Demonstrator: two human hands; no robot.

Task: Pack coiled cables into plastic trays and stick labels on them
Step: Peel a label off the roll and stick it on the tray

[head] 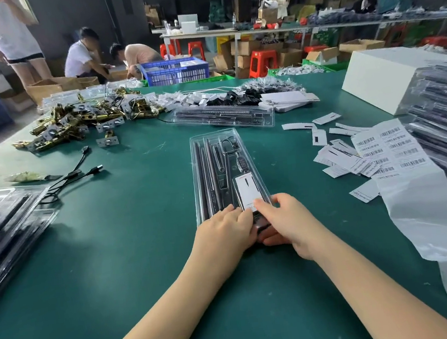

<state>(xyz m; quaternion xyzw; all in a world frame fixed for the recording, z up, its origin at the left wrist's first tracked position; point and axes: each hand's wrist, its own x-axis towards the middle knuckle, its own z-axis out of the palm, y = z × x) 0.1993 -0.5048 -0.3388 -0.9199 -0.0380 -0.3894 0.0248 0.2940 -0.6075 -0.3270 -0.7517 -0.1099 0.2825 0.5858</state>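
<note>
I see left hand (225,230) and right hand (285,219), fingers curled, both gripping near end of clear tray (223,169); white label (248,190) under fingertips. Tray lies mid-bench (140,234), lengthwise toward far edge.

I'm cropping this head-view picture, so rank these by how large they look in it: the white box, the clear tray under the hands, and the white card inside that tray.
1. White box, though it lies farther off, so unsure.
2. Clear tray, close to the box in look.
3. White card, plainly smallest.
</note>
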